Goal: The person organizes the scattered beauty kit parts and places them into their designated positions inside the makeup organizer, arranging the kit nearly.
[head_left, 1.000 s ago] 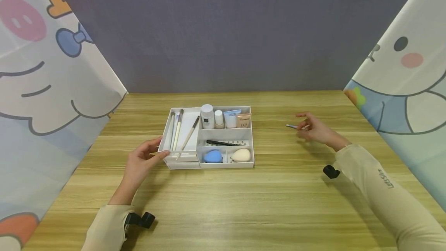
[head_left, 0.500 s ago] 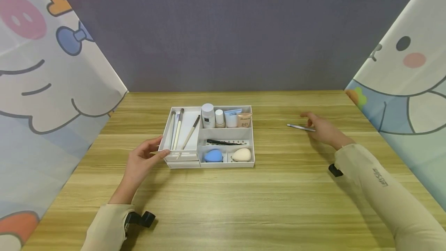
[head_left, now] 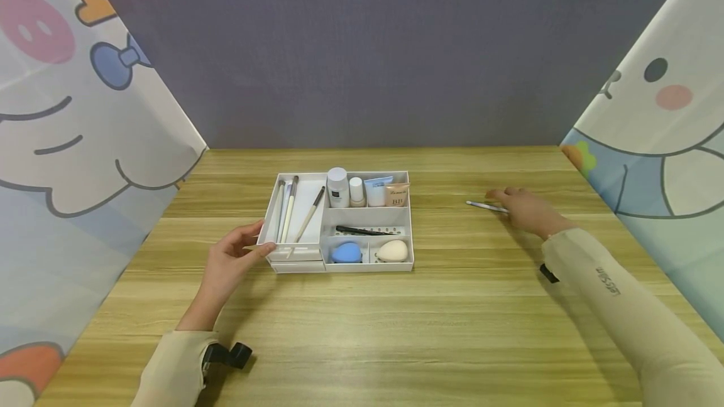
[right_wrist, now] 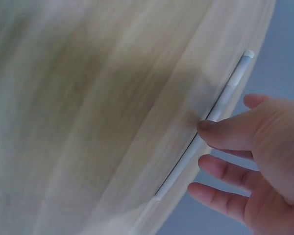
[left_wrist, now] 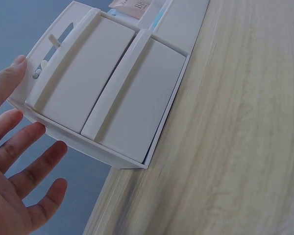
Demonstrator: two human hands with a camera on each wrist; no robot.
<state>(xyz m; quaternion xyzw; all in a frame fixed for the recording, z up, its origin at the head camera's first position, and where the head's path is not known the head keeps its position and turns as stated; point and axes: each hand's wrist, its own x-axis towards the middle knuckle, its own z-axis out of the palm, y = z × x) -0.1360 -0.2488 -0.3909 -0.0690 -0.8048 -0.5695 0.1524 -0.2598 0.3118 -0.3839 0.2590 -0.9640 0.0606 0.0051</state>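
Note:
A white makeup organizer [head_left: 367, 269] stands on the table. My left hand [head_left: 223, 265] grips its front left corner, with the thumb at the front and fingers along the side. In the left wrist view, the thumb [left_wrist: 12, 78] lies beside a slotted panel and the lower fingers spread free. A slim pale pen-like stick [head_left: 486, 206] lies on the table to the right. Over its right end is my right hand [head_left: 528, 209], palm down. In the right wrist view, the thumb tip overlaps the stick's middle while the other fingers extend loosely beyond it.
In the organizer are makeup brushes [head_left: 290, 209], a white bottle [head_left: 337, 188], a smaller bottle [head_left: 356, 192], a blue-white tube [head_left: 377, 192], a beige BB tube [head_left: 396, 195], a black pencil [head_left: 362, 231], a blue sponge [head_left: 346, 253] and a cream sponge [head_left: 392, 251].
My right hand has shifted slightly right and turned palm down, its fingers drawn back along the pale stick, which stays in place. My left hand stays at the organizer's corner.

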